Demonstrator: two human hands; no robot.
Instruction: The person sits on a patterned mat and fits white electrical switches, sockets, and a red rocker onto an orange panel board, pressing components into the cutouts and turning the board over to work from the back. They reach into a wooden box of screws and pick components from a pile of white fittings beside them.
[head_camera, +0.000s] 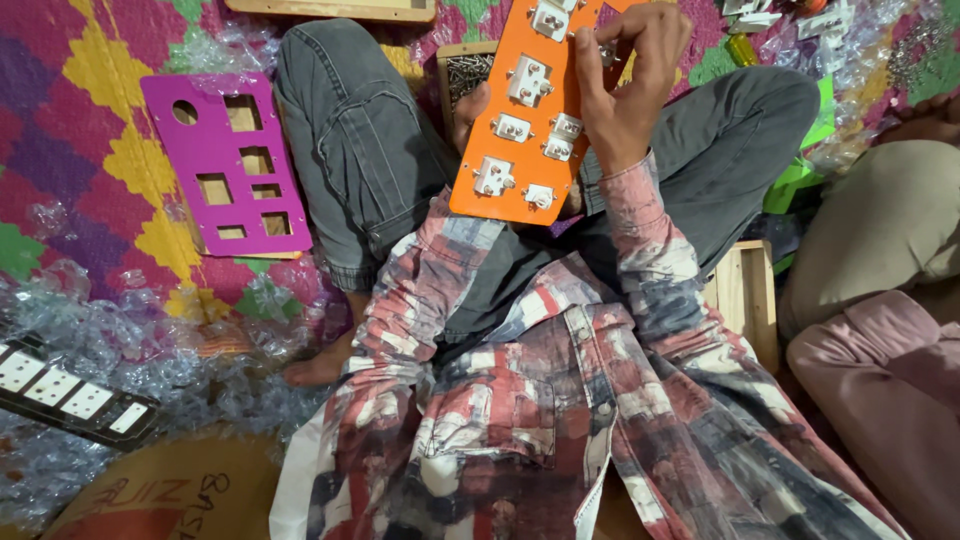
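Note:
An orange panel (495, 205) with several white switch and socket parts fitted into its cut-outs leans over my lap, back side towards me. My right hand (625, 90) grips its right edge, fingers curled over the upper parts. My left hand (470, 105) is mostly hidden behind the panel's left edge and holds it from behind. I sit cross-legged in grey trousers and a patterned shirt.
A magenta panel (225, 165) with empty cut-outs lies on the colourful mat at left. A wooden tray of screws (465, 70) sits behind the orange panel. A black strip of white switches (70, 395) rests among clear plastic wrappers. Another person's leg (880, 230) is at right.

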